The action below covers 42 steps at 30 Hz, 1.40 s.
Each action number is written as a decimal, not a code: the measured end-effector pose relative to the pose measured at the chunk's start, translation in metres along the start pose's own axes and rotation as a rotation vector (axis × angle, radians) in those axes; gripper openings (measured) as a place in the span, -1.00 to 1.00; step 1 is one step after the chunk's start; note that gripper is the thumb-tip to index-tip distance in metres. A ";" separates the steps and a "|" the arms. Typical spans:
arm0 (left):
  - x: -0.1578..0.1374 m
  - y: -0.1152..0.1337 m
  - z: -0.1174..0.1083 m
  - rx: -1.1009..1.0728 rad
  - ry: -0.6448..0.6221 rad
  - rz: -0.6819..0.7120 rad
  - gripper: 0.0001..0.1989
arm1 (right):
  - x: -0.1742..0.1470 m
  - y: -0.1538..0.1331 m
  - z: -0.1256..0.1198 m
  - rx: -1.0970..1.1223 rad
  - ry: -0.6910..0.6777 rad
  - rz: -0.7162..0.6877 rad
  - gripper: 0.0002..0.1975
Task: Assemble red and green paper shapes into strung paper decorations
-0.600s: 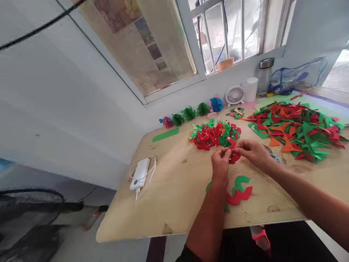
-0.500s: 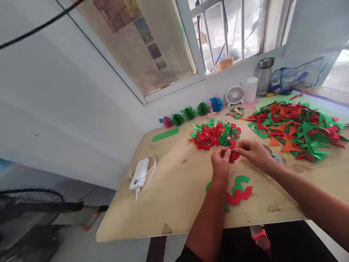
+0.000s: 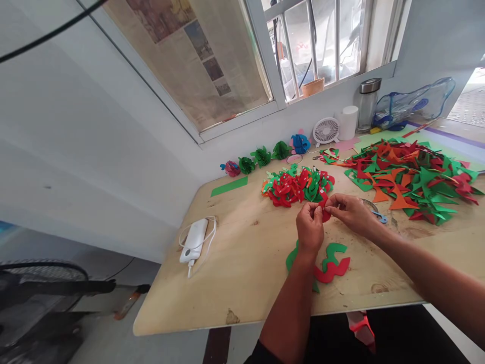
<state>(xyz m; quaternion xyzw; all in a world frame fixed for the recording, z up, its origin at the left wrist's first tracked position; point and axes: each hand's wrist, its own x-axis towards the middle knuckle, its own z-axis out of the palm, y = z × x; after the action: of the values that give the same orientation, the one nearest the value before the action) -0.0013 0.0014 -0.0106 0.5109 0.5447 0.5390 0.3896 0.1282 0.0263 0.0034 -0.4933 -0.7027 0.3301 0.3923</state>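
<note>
A red paper cut-out (image 3: 326, 216) is pinched between both hands above the wooden table. My left hand (image 3: 309, 226) closes thumb and fingers on its left side. On its right side, my right hand (image 3: 350, 210) grips it with bent fingers; the exact fold is partly hidden. Just beyond lies a heap of red and green curled paper pieces (image 3: 288, 189) with small white patches. Nearer the table's front edge are a wavy red cut-out (image 3: 333, 271) and a green cut-out (image 3: 335, 251). Another green piece (image 3: 291, 257) is partly covered by my left forearm.
Red, green and orange scraps (image 3: 401, 177) pile up at the right. Blue-handled scissors (image 3: 380, 217) lie beside my right hand. A white power bank (image 3: 195, 241) with a cable sits at the left. Along the wall stand a small fan (image 3: 326, 131) and a glass bottle (image 3: 368, 106).
Both hands stay on the red cut-out, and my left hand has shifted slightly right and turned. Less of the cut-out's upper end shows now. The table things lie as before.
</note>
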 end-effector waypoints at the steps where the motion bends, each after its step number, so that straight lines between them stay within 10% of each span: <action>1: 0.000 0.000 0.000 0.007 -0.005 0.006 -0.88 | 0.000 0.001 0.000 -0.010 -0.001 -0.009 -0.79; 42: -0.004 0.006 -0.001 0.207 -0.045 0.073 -0.87 | -0.002 -0.002 -0.003 -0.089 -0.003 -0.012 -0.85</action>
<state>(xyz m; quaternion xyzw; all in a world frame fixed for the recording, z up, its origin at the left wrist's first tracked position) -0.0006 -0.0033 -0.0055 0.5801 0.5695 0.4820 0.3268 0.1297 0.0243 0.0063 -0.5055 -0.7203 0.2966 0.3711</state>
